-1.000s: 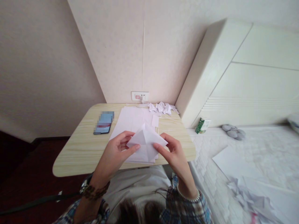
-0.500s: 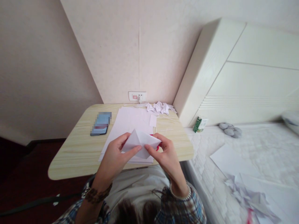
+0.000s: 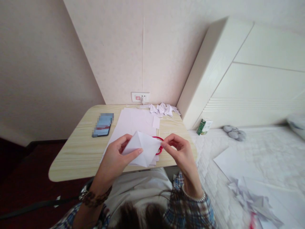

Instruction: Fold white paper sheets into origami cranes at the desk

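Observation:
A piece of folded white paper (image 3: 144, 148) is held above the near part of the table. My left hand (image 3: 120, 152) grips its left side, thumb lying on the front face and fingers behind. At the paper's right corner, the thumb and index finger of my right hand (image 3: 178, 148) pinch the tip. Red scissor-like handle loops (image 3: 158, 153) show just behind that corner; the rest of that object is hidden. Underneath, a stack of white paper sheets (image 3: 130, 119) lies on the wooden table (image 3: 71, 156).
Several folded paper shapes (image 3: 162, 109) sit at the table's back right. A phone (image 3: 103, 125) lies to the left. On the bed (image 3: 207, 156) at right are a green-and-white carton (image 3: 204, 126), a grey plush item (image 3: 234, 132), paper sheets and more folded paper (image 3: 259, 203).
My right hand has slid outward to the right, from the paper's lower middle to its right corner. The paper has turned slightly, and more of the red loops shows.

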Action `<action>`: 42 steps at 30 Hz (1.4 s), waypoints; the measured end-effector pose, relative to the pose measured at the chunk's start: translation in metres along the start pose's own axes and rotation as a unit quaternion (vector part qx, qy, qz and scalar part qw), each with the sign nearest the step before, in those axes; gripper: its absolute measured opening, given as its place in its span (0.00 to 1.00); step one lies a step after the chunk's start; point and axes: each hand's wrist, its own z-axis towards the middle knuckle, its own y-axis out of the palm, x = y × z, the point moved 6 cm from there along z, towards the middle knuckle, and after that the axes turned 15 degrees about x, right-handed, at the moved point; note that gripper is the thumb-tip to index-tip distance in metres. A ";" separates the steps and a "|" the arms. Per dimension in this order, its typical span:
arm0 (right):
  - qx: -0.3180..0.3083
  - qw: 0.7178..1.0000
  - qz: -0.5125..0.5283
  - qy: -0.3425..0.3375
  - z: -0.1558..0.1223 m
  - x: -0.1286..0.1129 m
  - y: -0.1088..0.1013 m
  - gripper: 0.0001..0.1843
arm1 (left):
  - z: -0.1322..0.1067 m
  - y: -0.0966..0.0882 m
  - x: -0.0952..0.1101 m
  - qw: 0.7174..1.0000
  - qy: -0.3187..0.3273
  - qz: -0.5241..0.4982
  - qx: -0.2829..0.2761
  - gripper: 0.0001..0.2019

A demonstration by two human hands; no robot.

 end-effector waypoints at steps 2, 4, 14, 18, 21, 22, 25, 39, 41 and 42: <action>0.023 1.000 0.019 -0.004 0.002 -0.002 -0.009 0.08 | 0.003 -0.005 -0.002 1.000 -0.012 -0.012 0.021 0.14; 0.029 0.999 0.030 -0.004 0.003 -0.002 -0.012 0.07 | 0.004 -0.008 -0.003 0.999 -0.025 -0.030 0.036 0.16; -0.036 0.998 0.036 0.045 -0.006 0.009 0.020 0.10 | -0.002 0.003 -0.001 1.000 0.003 0.004 -0.009 0.15; 0.011 0.998 0.061 0.023 -0.001 0.007 0.007 0.10 | 0.001 -0.001 -0.005 0.999 -0.001 -0.025 0.021 0.17; -0.002 0.997 0.074 0.009 -0.002 0.007 0.008 0.07 | 0.002 -0.002 -0.007 0.997 -0.019 -0.066 0.034 0.24; -0.011 0.997 0.079 -0.001 -0.003 0.006 0.010 0.05 | 0.002 -0.002 -0.008 0.996 -0.028 -0.075 0.031 0.28; -0.045 0.994 0.071 -0.066 -0.007 0.001 0.017 0.17 | 0.000 0.001 -0.007 0.994 -0.044 -0.095 0.017 0.36; 0.079 0.994 0.059 -0.053 -0.005 0.005 0.008 0.03 | -0.001 0.006 -0.006 0.995 0.054 -0.041 -0.067 0.28; 0.086 0.994 0.064 -0.027 -0.005 0.009 0.009 0.05 | -0.001 0.007 -0.014 0.998 0.011 -0.034 -0.055 0.33; 0.088 0.994 0.066 -0.023 -0.006 0.009 0.010 0.05 | -0.001 0.007 -0.017 0.998 -0.010 -0.041 -0.042 0.33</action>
